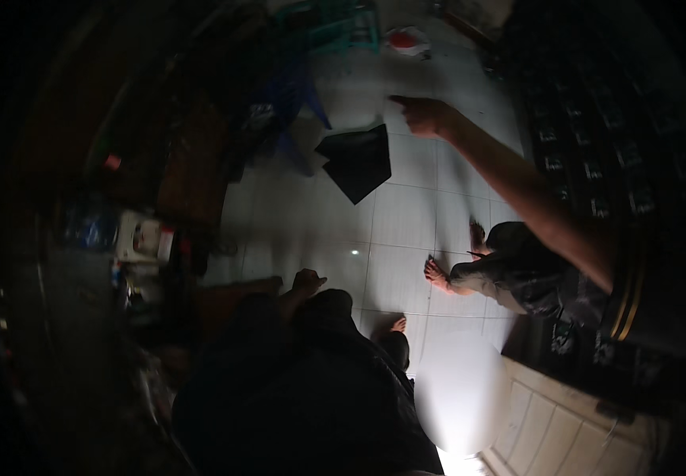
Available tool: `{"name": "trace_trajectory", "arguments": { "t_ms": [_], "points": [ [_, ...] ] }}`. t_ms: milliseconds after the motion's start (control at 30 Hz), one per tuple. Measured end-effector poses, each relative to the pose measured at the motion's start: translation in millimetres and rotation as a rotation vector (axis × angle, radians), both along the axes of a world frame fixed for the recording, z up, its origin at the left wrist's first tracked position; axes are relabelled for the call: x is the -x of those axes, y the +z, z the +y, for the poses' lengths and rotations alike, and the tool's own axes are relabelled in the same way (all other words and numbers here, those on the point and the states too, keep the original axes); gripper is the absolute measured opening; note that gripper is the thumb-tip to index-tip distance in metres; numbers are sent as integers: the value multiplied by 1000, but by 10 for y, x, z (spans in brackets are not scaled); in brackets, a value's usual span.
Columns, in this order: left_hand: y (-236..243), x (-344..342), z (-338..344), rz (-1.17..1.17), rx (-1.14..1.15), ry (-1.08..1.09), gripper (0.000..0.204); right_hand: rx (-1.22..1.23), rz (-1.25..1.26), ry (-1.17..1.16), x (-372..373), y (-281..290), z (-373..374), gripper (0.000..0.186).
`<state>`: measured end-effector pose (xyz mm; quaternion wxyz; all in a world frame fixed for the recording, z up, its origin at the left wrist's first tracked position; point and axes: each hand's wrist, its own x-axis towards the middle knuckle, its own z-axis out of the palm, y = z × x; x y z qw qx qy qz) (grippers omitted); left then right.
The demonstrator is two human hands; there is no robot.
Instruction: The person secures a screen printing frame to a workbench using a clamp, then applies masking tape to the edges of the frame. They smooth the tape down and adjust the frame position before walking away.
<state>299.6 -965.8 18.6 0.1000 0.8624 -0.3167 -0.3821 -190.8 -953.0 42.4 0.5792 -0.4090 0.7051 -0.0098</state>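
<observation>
My left hand (309,282) is low in the picture, beside my bent knee in dark clothing. Its fingers look curled in, with one digit sticking out to the right, and I make out nothing in it. My right hand does not show. Ahead on the tiled floor lies a flat black piece (359,163) with angular corners, perhaps cloth or a bag; neither end touches my hand. From the right, another person's arm (509,174) reaches across, its hand (422,115) pointing left above the floor just past the black piece.
That person's bare feet (438,274) rest on pale tiles (402,210) at the right. Blue plastic legs (311,103) and a green plastic frame (355,28) stand farther off. A white-and-red item (408,41) lies at the back. Dim clutter, including a pale box (138,238), lines the left; a wooden panel (557,424) is lower right.
</observation>
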Motion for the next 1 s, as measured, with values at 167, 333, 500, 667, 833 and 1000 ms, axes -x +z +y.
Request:
{"name": "trace_trajectory", "arguments": {
  "t_ms": [167, 333, 500, 667, 833, 1000],
  "points": [
    [-282, 613, 223, -38, 316, 120, 46, -37, 44, 227, 426, 84, -999, 44],
    [-175, 567, 275, -278, 46, 199, 29, -35, 68, 379, 3, 11, -1849, 45],
    [-197, 370, -293, -11, 189, 824, 27, -20, 94, 508, -1047, -238, -2933, 45],
    [-573, -933, -1175, -106, 200, 558, 24, -32, 160, 566, -2503, -773, -4038, 46],
    [-963, -2090, -2126, 67, 18, 550, 38, -37, 221, 633, -3921, -1949, -5235, 46],
    [-1145, -2058, -2906, -94, -103, 81, 60, 64, 224, 727, -5150, -3861, -6257, 47]
  ]
}}
